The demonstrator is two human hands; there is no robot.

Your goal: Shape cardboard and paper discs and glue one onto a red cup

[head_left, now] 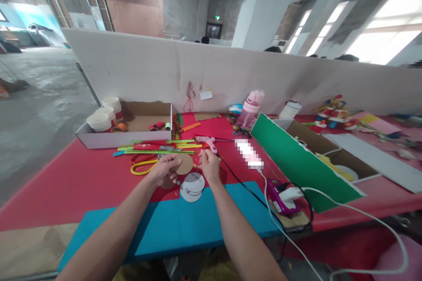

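My left hand [166, 169] is closed on a round brown cardboard disc [184, 164], its thumb and fingers at the disc's left edge. To the right of the disc, my right hand [210, 166] has its fingers pinched together; what they hold, if anything, is too small to make out. Below the hands lie several white printed discs [192, 189], overlapping on the table. Another brown disc [167, 184] shows partly under my left hand. A pink glue gun [207, 142] rests just beyond my right hand. Scissors [143, 167] with yellow and red handles lie left of my left hand.
Green and yellow strips [178, 145] lie behind the hands. A white box [125, 138] with paper cups stands left; a green-sided box [296, 158] stands right. Cables run from a purple power strip [283, 197]. A pink bottle [251, 107] stands near the white partition [145, 70].
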